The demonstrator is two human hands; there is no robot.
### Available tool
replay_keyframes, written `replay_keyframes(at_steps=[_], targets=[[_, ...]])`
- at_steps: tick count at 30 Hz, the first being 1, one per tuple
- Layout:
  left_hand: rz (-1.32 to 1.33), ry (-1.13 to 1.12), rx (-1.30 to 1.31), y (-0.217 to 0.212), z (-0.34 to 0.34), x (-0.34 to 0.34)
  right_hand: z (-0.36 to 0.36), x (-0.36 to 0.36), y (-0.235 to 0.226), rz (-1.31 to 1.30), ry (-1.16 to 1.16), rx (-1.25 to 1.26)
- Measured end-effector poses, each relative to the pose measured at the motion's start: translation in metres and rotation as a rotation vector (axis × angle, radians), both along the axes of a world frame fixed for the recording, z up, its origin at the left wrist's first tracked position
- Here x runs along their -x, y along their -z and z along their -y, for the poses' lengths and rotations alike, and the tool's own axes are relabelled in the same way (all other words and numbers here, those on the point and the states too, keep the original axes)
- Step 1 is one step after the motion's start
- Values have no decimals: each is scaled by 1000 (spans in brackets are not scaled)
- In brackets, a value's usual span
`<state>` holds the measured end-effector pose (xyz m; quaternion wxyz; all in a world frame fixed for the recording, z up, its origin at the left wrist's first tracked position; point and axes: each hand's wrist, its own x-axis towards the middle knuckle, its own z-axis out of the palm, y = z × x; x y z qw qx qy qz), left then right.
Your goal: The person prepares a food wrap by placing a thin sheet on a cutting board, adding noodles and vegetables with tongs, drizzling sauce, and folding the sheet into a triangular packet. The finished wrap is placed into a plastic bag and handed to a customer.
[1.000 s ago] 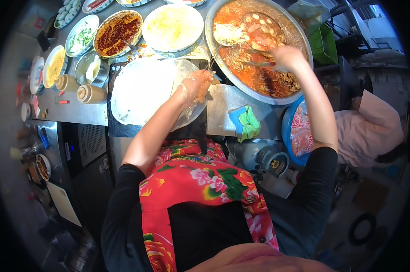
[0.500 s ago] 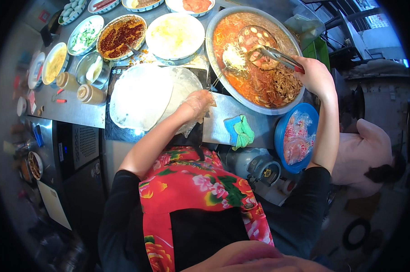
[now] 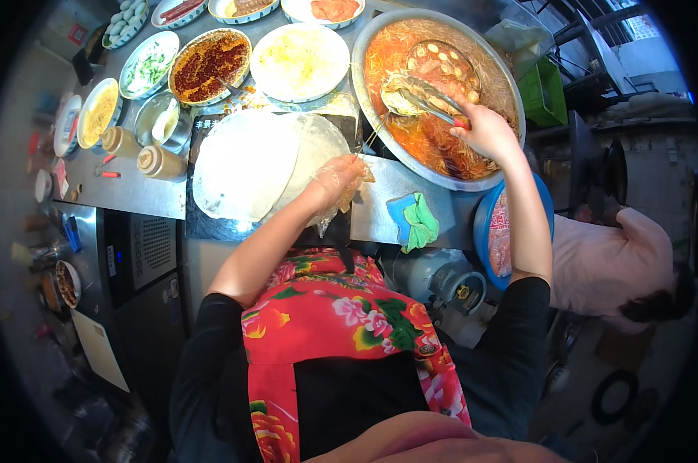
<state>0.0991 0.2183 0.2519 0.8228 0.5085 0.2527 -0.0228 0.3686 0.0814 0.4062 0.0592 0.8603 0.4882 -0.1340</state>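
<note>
My right hand point(image 3: 488, 133) grips metal tongs point(image 3: 435, 106) with red on the handles; their tips are at pale shreds in a strainer point(image 3: 401, 109). That strainer rests over a large metal basin point(image 3: 519, 81) of red broth with shreds, sliced rounds and brown strips. My left hand point(image 3: 335, 182), in a clear plastic glove, is closed round the strainer's thin handle point(image 3: 375, 133) at the basin's left side. Brownish crumpled film hangs about its fingers. Left of that hand, thin pale round wrappers point(image 3: 245, 166) overlap on a dark flat plate point(image 3: 210, 225).
Bowls of red chili sauce point(image 3: 209, 65), yellow food point(image 3: 299, 62) and chopped greens point(image 3: 148, 65) line the back, with squeeze bottles point(image 3: 161, 162) at left. A green-blue cloth point(image 3: 418, 221) and a blue tub point(image 3: 484, 224) lie right. A gas cylinder point(image 3: 441, 282) stands below; a person point(image 3: 611, 262) is at right.
My right hand has moved left with the tongs, from the brown strips' side to the strainer's shreds. The left hand stays nearly in place.
</note>
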Motion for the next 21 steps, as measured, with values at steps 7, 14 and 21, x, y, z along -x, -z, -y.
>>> replay_keyframes(at_steps=[7,14,21], targets=[[-28,63,-81,-9,4,-9,5,6,34,104,44,97],[22,203,-1015,-84,-9,-23,12,20,38,199,144,-201],[117,130,-1211,-193,-47,-17,19,1,-87,486,20,-535]])
